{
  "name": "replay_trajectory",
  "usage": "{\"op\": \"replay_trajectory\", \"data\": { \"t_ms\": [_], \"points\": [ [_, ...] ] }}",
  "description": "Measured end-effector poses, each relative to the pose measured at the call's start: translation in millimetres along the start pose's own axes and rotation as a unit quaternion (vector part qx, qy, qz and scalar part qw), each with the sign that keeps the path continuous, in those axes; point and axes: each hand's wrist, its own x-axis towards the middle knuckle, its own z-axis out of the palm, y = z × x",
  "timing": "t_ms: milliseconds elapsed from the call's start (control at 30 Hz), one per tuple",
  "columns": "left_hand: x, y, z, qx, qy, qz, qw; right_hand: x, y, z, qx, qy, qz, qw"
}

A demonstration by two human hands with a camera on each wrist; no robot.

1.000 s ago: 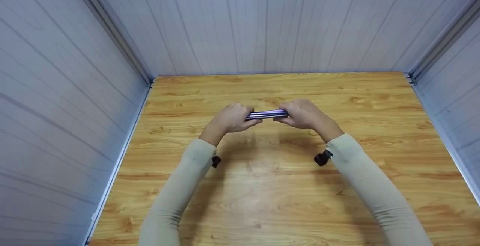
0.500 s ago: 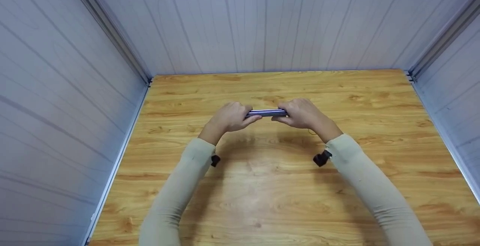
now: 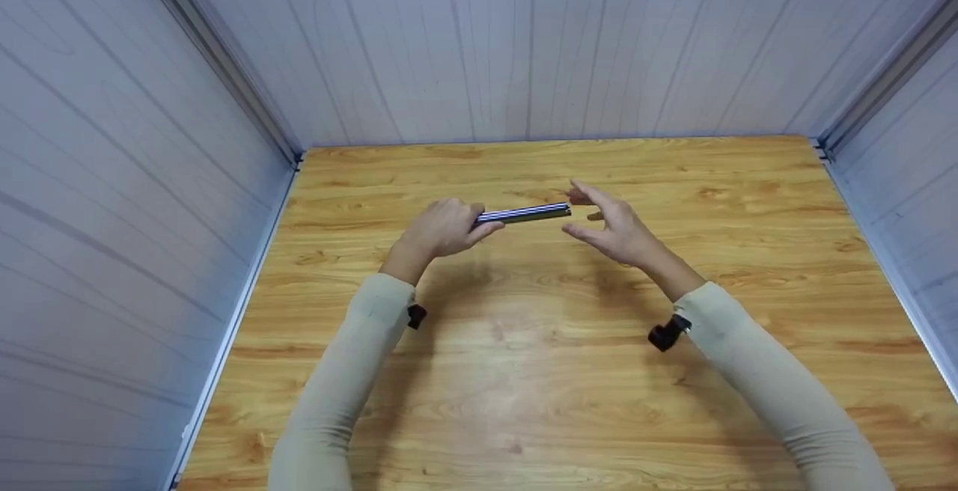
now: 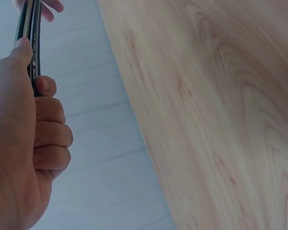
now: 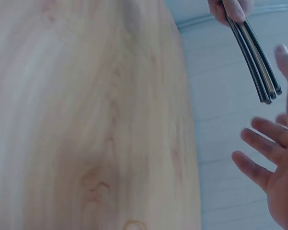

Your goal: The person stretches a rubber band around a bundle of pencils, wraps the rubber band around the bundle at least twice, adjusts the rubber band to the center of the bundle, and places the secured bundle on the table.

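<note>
A small bundle of slim dark pencils [image 3: 528, 213] is held level above the table by my left hand [image 3: 441, 227]. That hand grips one end, with its thumb along the near side and its fingers curled around, as the left wrist view shows; small pale print runs along one pencil [image 4: 35, 48]. The other end points toward my right hand [image 3: 617, 229], which is spread with thumb and fingers apart. In the right wrist view a gap shows between those fingers [image 5: 252, 167] and the bundle's tips [image 5: 271, 96].
A thin yellowish loop like a rubber band [image 5: 135, 224] lies on the wood-grain table [image 3: 509, 371], under the right wrist. Pale panel walls [image 3: 494, 42] enclose the back and both sides. Black wrist cameras [image 3: 664, 334] hang below the sleeves.
My right hand has let go of its end of the pencils, opened and drawn back to the right. My left hand has shifted slightly left, and the bundle now tilts up toward the right.
</note>
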Motion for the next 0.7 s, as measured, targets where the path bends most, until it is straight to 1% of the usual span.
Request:
{"op": "replay_trajectory", "data": {
  "t_ms": [67, 133, 167, 233, 333, 433, 600, 700],
  "points": [
    [-0.2, -1.5, -1.0, -0.005, -0.003, -0.005, 1.0000, -5.0, -1.8, 4.6, 0.072, 0.032, 0.021, 0.9967],
    [-0.8, -2.5, -2.7, -0.007, -0.006, -0.010, 0.9999, -10.1, -5.1, 9.1, 0.131, 0.060, 0.042, 0.9887],
    [-1.0, -2.7, -3.5, -0.007, -0.007, -0.014, 0.9998, -12.1, -7.1, 11.5, 0.157, 0.069, 0.050, 0.9840],
    [-1.3, -2.9, -5.1, -0.005, -0.010, -0.020, 0.9997, -15.5, -11.0, 15.6, 0.192, 0.068, 0.063, 0.9771],
    [-1.5, -2.2, -7.2, -0.002, -0.014, -0.027, 0.9995, -18.4, -16.4, 20.7, 0.214, 0.054, 0.074, 0.9725],
    [-1.1, -0.7, -7.7, 0.000, -0.016, -0.028, 0.9995, -20.1, -20.9, 25.0, 0.230, 0.041, 0.073, 0.9695],
    [-0.1, 3.6, -6.6, 0.001, -0.008, -0.024, 0.9997, -21.7, -26.7, 31.0, 0.269, 0.026, 0.070, 0.9602],
    [0.2, 6.4, -5.4, 0.002, 0.003, -0.023, 0.9997, -22.2, -29.3, 33.8, 0.270, 0.024, 0.061, 0.9605]
  ]
}}
